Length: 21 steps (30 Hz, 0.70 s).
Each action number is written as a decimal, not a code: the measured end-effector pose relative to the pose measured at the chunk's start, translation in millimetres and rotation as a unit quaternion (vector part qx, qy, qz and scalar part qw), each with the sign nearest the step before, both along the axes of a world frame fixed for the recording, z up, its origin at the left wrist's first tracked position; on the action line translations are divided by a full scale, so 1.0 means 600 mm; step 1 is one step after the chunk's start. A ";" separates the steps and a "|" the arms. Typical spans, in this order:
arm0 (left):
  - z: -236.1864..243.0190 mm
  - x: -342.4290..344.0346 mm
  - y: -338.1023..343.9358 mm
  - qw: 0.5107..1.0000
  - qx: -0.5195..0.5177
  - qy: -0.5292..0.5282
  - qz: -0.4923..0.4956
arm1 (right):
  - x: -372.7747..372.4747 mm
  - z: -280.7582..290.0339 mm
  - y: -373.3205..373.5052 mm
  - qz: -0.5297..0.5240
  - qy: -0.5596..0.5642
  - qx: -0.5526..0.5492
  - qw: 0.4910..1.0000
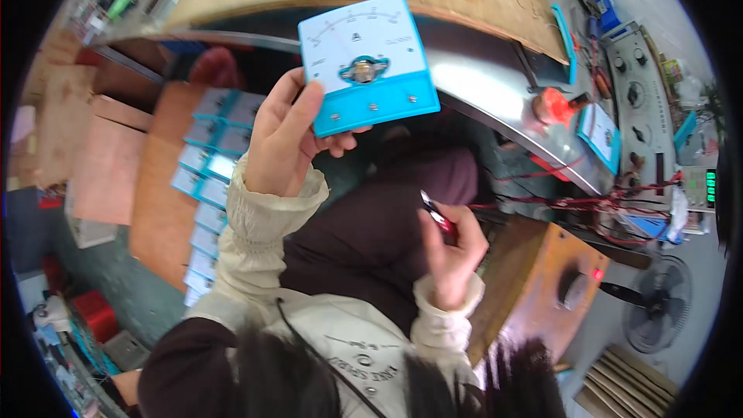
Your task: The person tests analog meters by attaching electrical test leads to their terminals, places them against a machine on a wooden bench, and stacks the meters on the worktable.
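My left hand (290,128) grips an analog meter (371,93) by its lower left corner, raised in front of me. It has a white dial face, a blue frame, an open window showing the movement, and several metal screws along its blue base. Lower and to the right, my right hand (455,251) pinches a small red clip with a metal tip (439,218). Its jaws are too small to make out. Red wires (534,203) run from near this hand to the right. The clip and the meter are apart.
On a brown board (159,186) at left lie several similar blue and white meters (209,162). A metal-edged bench (480,81) crosses the front, with a red bottle (551,106) on it. At right are a grey instrument panel (638,101), a wooden box with a knob (534,282) and a fan (658,302).
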<state>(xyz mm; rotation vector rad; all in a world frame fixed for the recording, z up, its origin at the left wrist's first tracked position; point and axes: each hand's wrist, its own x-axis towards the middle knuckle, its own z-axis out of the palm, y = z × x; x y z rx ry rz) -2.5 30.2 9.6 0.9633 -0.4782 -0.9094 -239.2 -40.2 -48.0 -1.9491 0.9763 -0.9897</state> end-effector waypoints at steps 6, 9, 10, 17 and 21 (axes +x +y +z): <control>-0.023 -0.081 -0.024 0.999 0.019 0.009 -0.035 | 0.031 0.052 0.029 0.048 -0.065 -0.042 0.996; -0.035 -0.104 -0.020 0.999 0.012 -0.021 -0.035 | 0.048 0.050 0.027 0.056 -0.023 -0.047 0.997; -0.039 -0.109 -0.018 0.997 0.031 -0.047 -0.044 | 0.053 0.047 0.025 0.055 -0.005 -0.043 0.998; -0.060 -0.087 -0.007 0.996 0.031 -0.024 -0.080 | 0.055 0.032 0.034 0.029 -0.058 0.074 0.995; -0.070 -0.083 -0.008 0.995 0.043 -0.009 -0.088 | 0.039 0.025 0.039 -0.013 -0.161 0.167 0.973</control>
